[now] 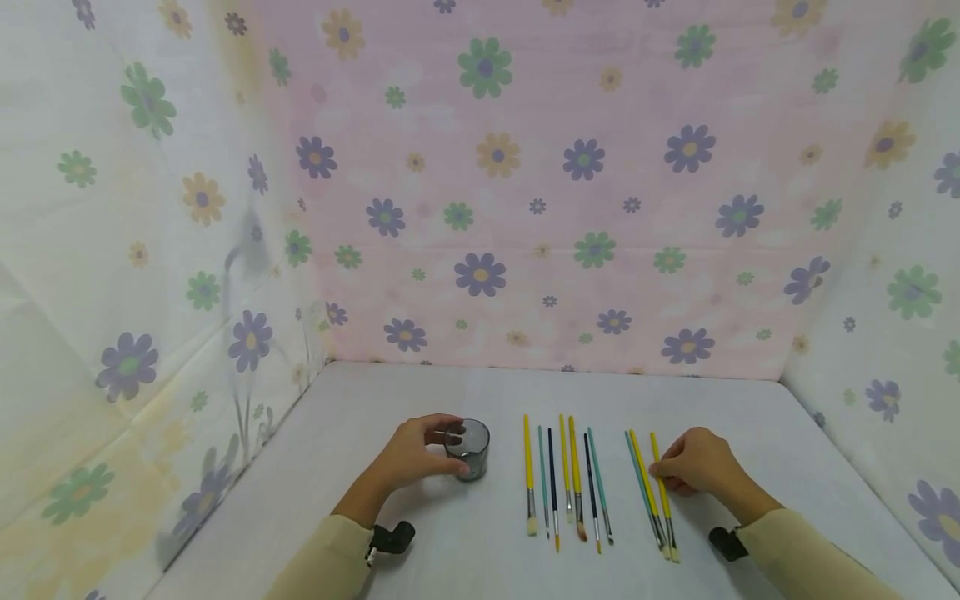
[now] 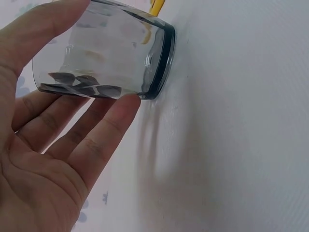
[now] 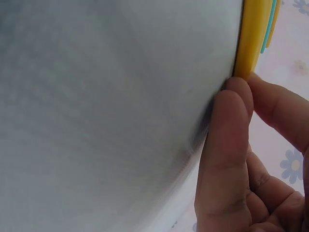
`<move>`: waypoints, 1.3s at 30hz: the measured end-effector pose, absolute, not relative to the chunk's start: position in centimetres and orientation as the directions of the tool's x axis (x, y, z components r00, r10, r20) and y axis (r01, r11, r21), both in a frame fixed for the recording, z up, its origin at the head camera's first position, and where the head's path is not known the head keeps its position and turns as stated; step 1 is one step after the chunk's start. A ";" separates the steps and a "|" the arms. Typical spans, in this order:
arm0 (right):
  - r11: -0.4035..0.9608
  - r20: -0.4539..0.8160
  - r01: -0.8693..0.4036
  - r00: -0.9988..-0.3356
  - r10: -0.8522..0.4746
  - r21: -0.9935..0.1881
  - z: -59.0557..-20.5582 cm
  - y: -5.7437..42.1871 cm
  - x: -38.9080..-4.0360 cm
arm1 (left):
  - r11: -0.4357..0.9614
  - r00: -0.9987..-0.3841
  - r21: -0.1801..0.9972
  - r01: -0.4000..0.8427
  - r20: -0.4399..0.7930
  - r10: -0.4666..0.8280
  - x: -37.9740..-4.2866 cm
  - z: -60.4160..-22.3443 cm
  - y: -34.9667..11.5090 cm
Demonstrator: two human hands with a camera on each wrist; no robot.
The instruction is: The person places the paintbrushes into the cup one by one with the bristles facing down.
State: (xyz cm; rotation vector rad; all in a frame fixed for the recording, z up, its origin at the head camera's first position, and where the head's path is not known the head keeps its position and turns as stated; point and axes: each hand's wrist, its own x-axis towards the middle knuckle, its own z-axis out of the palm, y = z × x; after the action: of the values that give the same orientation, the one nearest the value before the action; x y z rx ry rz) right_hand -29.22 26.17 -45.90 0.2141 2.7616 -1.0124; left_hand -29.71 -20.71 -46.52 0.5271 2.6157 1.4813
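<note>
My left hand (image 1: 408,454) grips a clear drinking glass (image 1: 472,457) standing upright on the white table, thumb in front and fingers behind. Seen from the left wrist, the glass (image 2: 108,53) has a thick dark base and dark leaf-like shapes along its side. Over on the right, my right hand (image 1: 701,462) pinches the upper handle of a yellow paintbrush (image 1: 664,500) between thumb and fingers. The yellow handle (image 3: 252,36) shows at the fingertips in the right wrist view. Just left of that brush lie a teal paintbrush (image 1: 642,479) and another yellow paintbrush (image 1: 651,483), bristles toward me.
Between the hands, several more paintbrushes lie side by side, among them a yellow one (image 1: 528,467), a black one (image 1: 552,483) and a teal one (image 1: 600,479). Flower-patterned cloth walls (image 1: 540,233) rise behind the table (image 1: 360,400) and on both sides.
</note>
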 end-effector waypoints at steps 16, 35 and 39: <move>0.744 -0.279 0.257 -0.955 0.099 -0.617 -45.2 25.9 -29.6 | 0.451 -0.934 0.860 0.239 0.076 0.350 -29.9 -46.9 -19.2; 0.627 -0.226 0.207 -0.973 0.051 -0.751 -42.4 24.2 -29.9 | 0.416 -0.932 0.878 0.239 0.086 0.353 -29.5 -47.3 -18.6; 0.605 -0.207 0.199 -0.977 0.058 -0.771 -42.5 23.2 -30.3 | 0.412 -0.928 0.877 0.246 0.091 0.361 -29.4 -47.1 -18.6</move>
State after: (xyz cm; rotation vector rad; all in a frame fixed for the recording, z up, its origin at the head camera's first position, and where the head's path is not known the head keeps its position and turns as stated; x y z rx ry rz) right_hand -30.28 23.24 -42.46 0.2151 2.6678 -1.3114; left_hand -29.43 -18.62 -47.12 0.5493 2.5445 1.5504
